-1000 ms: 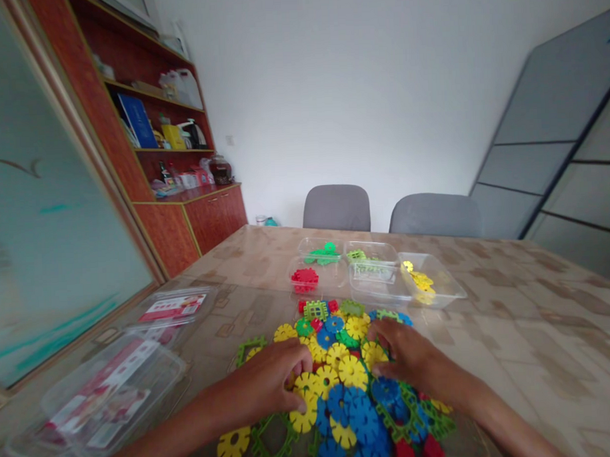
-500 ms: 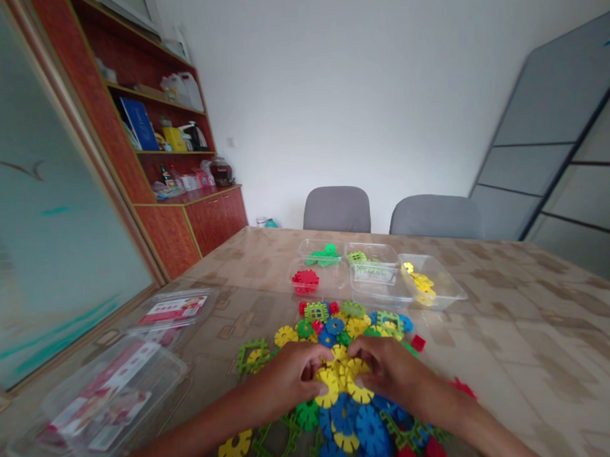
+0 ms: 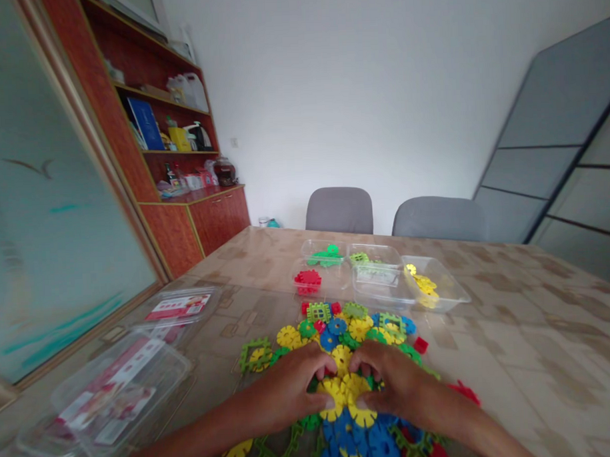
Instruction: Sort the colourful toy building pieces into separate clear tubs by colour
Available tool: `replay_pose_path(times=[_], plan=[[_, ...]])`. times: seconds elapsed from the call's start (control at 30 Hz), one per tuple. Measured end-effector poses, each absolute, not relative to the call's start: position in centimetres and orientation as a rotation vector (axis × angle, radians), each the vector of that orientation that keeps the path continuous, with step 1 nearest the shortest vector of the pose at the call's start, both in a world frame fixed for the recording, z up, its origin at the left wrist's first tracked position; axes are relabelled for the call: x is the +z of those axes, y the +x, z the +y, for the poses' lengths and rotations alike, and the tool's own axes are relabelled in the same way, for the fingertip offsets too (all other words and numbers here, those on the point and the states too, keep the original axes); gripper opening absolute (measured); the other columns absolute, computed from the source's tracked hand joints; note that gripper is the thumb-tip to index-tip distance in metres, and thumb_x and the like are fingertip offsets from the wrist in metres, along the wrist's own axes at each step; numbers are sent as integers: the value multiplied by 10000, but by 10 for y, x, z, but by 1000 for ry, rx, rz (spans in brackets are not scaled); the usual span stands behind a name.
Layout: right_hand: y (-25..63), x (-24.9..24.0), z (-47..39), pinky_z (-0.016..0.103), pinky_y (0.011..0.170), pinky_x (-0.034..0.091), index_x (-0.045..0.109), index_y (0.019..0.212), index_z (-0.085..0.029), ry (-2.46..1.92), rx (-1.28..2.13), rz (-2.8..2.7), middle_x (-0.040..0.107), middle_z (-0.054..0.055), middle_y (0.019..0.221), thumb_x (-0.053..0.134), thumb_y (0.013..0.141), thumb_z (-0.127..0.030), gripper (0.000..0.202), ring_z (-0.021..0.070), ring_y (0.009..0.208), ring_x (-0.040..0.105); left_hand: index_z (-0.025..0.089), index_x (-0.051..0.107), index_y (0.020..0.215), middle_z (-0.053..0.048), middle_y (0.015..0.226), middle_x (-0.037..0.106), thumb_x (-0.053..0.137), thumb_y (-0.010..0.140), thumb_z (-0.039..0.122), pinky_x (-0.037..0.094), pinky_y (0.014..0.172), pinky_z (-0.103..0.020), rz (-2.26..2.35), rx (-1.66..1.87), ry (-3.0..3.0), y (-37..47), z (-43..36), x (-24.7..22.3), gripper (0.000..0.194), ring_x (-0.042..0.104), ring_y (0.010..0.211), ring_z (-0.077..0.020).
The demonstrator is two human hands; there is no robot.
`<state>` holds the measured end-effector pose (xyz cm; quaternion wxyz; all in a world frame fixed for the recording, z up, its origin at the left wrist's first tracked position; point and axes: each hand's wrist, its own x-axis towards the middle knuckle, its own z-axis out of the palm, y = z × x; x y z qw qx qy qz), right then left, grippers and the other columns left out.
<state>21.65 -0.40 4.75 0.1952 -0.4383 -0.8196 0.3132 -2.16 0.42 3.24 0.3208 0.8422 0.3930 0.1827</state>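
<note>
Left hand (image 3: 296,383): curled, grasping yellow discs (image 3: 335,390) at their left edge.
Right hand (image 3: 396,377): likewise, from the right.
Bunch: between both hands, beyond the blue discs (image 3: 383,446).
Gap: narrower than a second ago; yellow seemingly gathered together.

In the lower middle there is one left hand (image 3: 300,382) and one right hand (image 3: 397,375). Two gray chairs (image 3: 339,210) are near the middle. One clear box (image 3: 456,296) holds yellow pieces (image 3: 426,287). The big pile (image 3: 337,326) has too many to count.
</note>
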Motion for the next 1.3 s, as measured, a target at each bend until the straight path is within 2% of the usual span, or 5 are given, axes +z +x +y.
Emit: replay_pose_path(times=[0.33, 0.6, 0.87, 1.07, 1.3], plan=[[212, 61, 3, 235, 562, 335, 565, 743, -184, -1185, 999, -2147, 553, -30, 667, 623, 747, -173, 59, 135, 633, 501, 208, 523, 893, 55, 740, 460, 586, 699, 127, 308, 591, -203, 1099, 453, 2017, -22, 4, 35, 220, 421, 664, -126], [218, 45, 16, 249, 555, 293, 447, 740, -207, -1147, 888, -2117, 438, -44, 656, 502, 867, -385, 225, 129, 614, 410, 181, 529, 839, 50, 724, 478, 552, 760, 202, 302, 579, -210, 1050, 460, 1980, -31, 9, 49, 86, 440, 668, -128], [205, 37, 14, 252, 558, 290, 472, 794, -212, -1219, 792, -2137, 467, -40, 673, 538, 831, -296, 113, 138, 613, 430, 167, 534, 835, 26, 755, 514, 549, 805, 319, 340, 618, -219, 1049, 553, 2047, -44, 21, 62, 155, 468, 709, -143], [198, 39, 12, 259, 583, 304, 533, 800, -201, -1285, 730, -2184, 511, -18, 719, 590, 744, -202, 80, 150, 649, 459, 173, 534, 818, 31, 750, 523, 552, 747, 207, 342, 599, -211, 1065, 491, 1990, -38, 18, 56, 80, 479, 711, -140], [204, 46, 14, 247, 556, 340, 447, 766, -215, -1065, 1024, -1954, 441, -45, 670, 511, 860, -374, 195, 130, 607, 442, 171, 540, 850, 33, 742, 517, 576, 748, 262, 341, 597, -211, 1000, 589, 1885, -34, 19, 56, 142, 464, 681, -127]])
